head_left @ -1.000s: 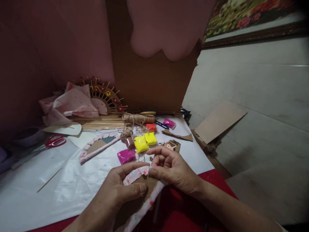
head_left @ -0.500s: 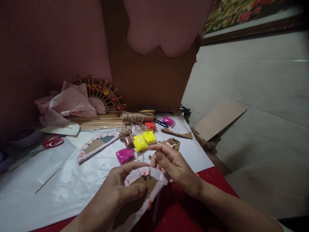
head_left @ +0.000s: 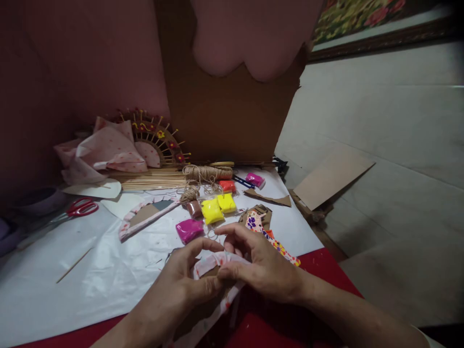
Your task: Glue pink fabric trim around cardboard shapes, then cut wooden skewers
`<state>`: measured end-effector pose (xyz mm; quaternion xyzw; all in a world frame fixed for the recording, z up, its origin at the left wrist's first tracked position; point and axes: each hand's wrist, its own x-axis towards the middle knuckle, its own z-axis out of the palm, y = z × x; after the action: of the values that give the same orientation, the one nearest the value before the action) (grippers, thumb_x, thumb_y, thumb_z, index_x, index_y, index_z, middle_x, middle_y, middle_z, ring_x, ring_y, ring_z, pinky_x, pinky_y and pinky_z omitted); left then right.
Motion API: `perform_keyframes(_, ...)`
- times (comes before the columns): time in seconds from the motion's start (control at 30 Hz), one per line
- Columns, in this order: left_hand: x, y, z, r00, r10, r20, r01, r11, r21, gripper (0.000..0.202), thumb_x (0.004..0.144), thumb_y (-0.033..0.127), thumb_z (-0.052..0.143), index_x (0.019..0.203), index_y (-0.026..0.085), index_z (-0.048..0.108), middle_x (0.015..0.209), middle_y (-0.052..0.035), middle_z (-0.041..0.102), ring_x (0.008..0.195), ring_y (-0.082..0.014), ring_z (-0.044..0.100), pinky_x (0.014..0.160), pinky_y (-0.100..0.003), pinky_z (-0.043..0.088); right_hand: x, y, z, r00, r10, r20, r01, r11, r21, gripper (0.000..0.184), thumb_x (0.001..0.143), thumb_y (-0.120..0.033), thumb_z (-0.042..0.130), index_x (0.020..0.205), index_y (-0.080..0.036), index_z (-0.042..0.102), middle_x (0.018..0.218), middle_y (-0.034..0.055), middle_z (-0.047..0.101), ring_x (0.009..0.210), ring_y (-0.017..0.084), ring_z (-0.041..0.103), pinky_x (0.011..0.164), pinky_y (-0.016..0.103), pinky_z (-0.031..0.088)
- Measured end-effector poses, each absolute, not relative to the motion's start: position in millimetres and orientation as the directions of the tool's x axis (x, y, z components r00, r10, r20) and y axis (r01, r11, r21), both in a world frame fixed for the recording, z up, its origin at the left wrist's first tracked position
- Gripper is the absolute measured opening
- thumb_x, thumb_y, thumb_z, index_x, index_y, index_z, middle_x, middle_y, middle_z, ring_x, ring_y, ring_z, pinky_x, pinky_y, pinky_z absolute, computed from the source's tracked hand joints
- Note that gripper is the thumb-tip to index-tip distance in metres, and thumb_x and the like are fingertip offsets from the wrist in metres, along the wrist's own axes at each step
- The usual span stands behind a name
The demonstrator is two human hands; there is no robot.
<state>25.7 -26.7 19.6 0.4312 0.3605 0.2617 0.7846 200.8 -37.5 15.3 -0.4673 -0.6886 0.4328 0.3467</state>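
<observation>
A curved cardboard piece (head_left: 203,307) with pink-and-white spotted fabric folded over its border is held between both hands, low in front of me. My left hand (head_left: 184,280) grips it from the left, thumb on the bare cardboard and fingers behind the rim. My right hand (head_left: 259,266) pinches the fabric-covered top edge, its thumb beside the left thumb and its fingers behind the rim. Just beyond the hands lie a magenta clay packet (head_left: 189,231) and yellow clay packets (head_left: 212,211). A colourful flower-patterned piece (head_left: 279,245) shows partly behind my right hand.
A second fabric-edged half-round (head_left: 143,217) lies left of the packets. Red-handled scissors (head_left: 82,208) and a thin stick (head_left: 73,266) are farther left. Behind stand a twine roll (head_left: 206,173), bamboo sticks (head_left: 152,180), crumpled spotted fabric (head_left: 108,150) and a decorated fan shape (head_left: 161,135).
My right hand has moved left and its thumb has come down onto the fabric-covered rim. The flower-patterned piece behind that hand is now more visible. The view has shifted slightly.
</observation>
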Motion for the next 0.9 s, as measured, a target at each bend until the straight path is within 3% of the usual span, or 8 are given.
perform_keyframes(0.07, 25.3, -26.5, 19.4, 0.588, 0.732, -0.343, -0.122, 0.500, 0.857, 0.041, 0.066, 0.029, 0.074, 0.097, 0.021, 0.050, 0.055, 0.0053, 0.053, 0.044, -0.0062, 0.043, 0.043, -0.017, 0.025, 202.3, -37.5, 15.4, -0.339, 0.936, 0.097, 0.330, 0.215, -0.919, 0.044, 0.077, -0.035, 0.067, 0.116, -0.022, 0.051, 0.082, -0.0007, 0.054, 0.072, 0.014, 0.050, 0.064, 0.026, 0.040)
perform_keyframes(0.17, 23.6, -25.2, 17.6, 0.594, 0.737, -0.323, -0.112, 0.473, 0.874, 0.041, 0.065, 0.028, 0.074, 0.096, 0.021, 0.048, 0.057, 0.0051, 0.054, 0.045, -0.0074, 0.045, 0.045, -0.019, 0.030, 203.5, -38.0, 14.7, -0.280, 0.946, 0.164, 0.277, 0.243, -0.930, 0.042, 0.087, -0.049, 0.048, 0.118, -0.021, 0.051, 0.086, 0.0029, 0.057, 0.075, 0.015, 0.052, 0.067, 0.028, 0.042)
perform_keyframes(0.37, 21.3, -23.1, 18.4, 0.572, 0.763, -0.301, 0.001, 0.366, 0.931, 0.034, 0.066, 0.023, 0.072, 0.092, 0.018, 0.050, 0.061, 0.0038, 0.056, 0.048, -0.0068, 0.043, 0.046, -0.018, 0.033, 203.4, -40.7, 13.6, -0.227, 0.864, 0.449, 0.261, 0.498, -0.827, 0.042, 0.093, -0.049, 0.035, 0.108, -0.022, 0.063, 0.096, 0.0060, 0.053, 0.093, 0.019, 0.052, 0.085, 0.036, 0.041)
perform_keyframes(0.53, 21.4, -23.6, 18.0, 0.579, 0.754, -0.312, -0.125, 0.460, 0.879, 0.034, 0.066, 0.020, 0.071, 0.092, 0.019, 0.050, 0.058, 0.0048, 0.055, 0.048, -0.0067, 0.045, 0.047, -0.017, 0.032, 203.4, -40.9, 11.2, -0.350, 0.719, 0.601, 0.445, 0.692, -0.568, 0.045, 0.092, -0.049, 0.035, 0.100, -0.022, 0.070, 0.095, 0.0079, 0.051, 0.092, 0.021, 0.050, 0.079, 0.039, 0.042)
perform_keyframes(0.7, 22.0, -24.4, 16.6, 0.547, 0.785, -0.290, -0.183, 0.451, 0.874, 0.038, 0.061, 0.022, 0.076, 0.092, 0.018, 0.053, 0.061, 0.0029, 0.058, 0.053, -0.0104, 0.053, 0.050, -0.019, 0.037, 201.1, -39.7, 10.4, -0.450, 0.503, 0.738, 0.527, 0.817, -0.235, 0.045, 0.082, -0.054, 0.051, 0.095, -0.015, 0.070, 0.090, 0.0102, 0.058, 0.086, 0.022, 0.050, 0.078, 0.038, 0.043)
perform_keyframes(0.77, 22.3, -25.0, 18.2, 0.518, 0.803, -0.295, -0.177, 0.438, 0.881, 0.041, 0.061, 0.023, 0.077, 0.094, 0.018, 0.053, 0.061, 0.0029, 0.059, 0.055, -0.0124, 0.056, 0.051, -0.020, 0.039, 200.6, -39.8, 10.6, -0.456, 0.479, 0.750, 0.519, 0.828, -0.213, 0.047, 0.080, -0.056, 0.053, 0.093, -0.015, 0.069, 0.085, 0.0091, 0.059, 0.084, 0.021, 0.051, 0.079, 0.038, 0.043)
perform_keyframes(0.9, 21.7, -25.0, 23.5, 0.496, 0.822, -0.279, -0.175, 0.409, 0.895, 0.037, 0.061, 0.025, 0.076, 0.090, 0.018, 0.054, 0.057, 0.0040, 0.057, 0.057, -0.0147, 0.059, 0.052, -0.021, 0.041, 201.4, -41.9, 14.9, -0.396, 0.512, 0.762, 0.471, 0.826, -0.310, 0.045, 0.084, -0.057, 0.046, 0.074, -0.020, 0.069, 0.086, 0.0069, 0.059, 0.084, 0.020, 0.051, 0.075, 0.036, 0.044)
